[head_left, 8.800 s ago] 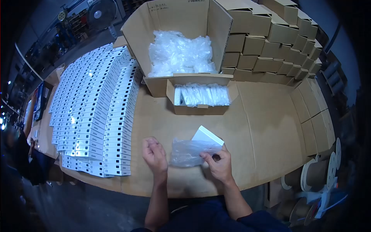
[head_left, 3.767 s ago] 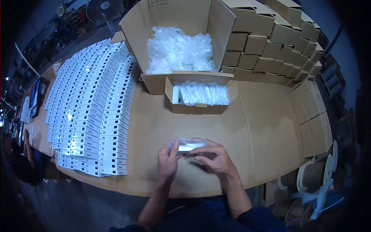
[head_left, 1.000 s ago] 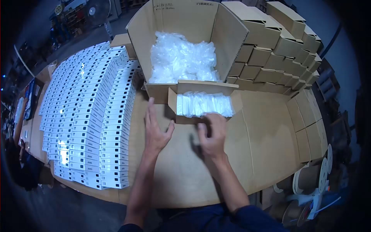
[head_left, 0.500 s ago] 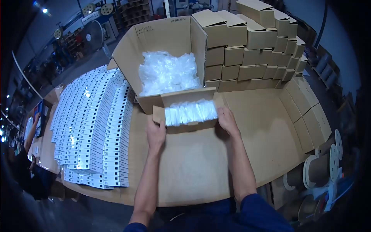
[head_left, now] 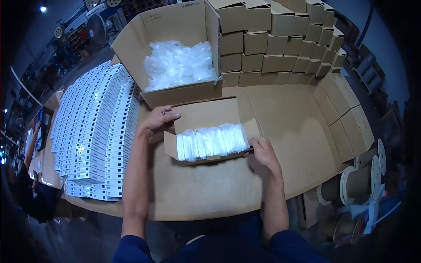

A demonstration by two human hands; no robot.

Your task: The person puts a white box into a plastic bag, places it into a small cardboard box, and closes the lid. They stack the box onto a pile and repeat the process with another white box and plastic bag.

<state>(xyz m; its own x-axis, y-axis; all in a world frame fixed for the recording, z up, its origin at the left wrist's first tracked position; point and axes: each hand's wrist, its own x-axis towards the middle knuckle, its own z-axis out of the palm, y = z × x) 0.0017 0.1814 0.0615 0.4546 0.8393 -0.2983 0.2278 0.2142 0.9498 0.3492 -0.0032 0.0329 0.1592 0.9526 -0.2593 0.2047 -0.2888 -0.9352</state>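
You have the small carton (head_left: 206,131) in both hands on the table (head_left: 280,114), just in front of the big open box (head_left: 175,94) of loose clear bags (head_left: 175,65). It looks full: a tight row of bagged white packs (head_left: 212,141) stands edge to edge from one end wall to the other. Your left hand (head_left: 160,119) rests on the back left corner by the raised rear flap, its fingers (head_left: 172,115) stretched out flat over the edge. Your right hand (head_left: 263,151) grips the front right corner, fingers curled under the side flap; how tightly they press I cannot tell.

To my eye the filling is done and you are at the closing step. The next move calls for tucking the end flaps in over the packs without snagging the film, then bringing the rear flap down squarely.

Half a second ago the carton sat tight against the big box with your hands on its two ends; now it sits drawn toward you, its rear flap upright. The rows of white boxes (head_left: 94,131) on your left and the stacked brown cartons (head_left: 280,48) behind lie as before.
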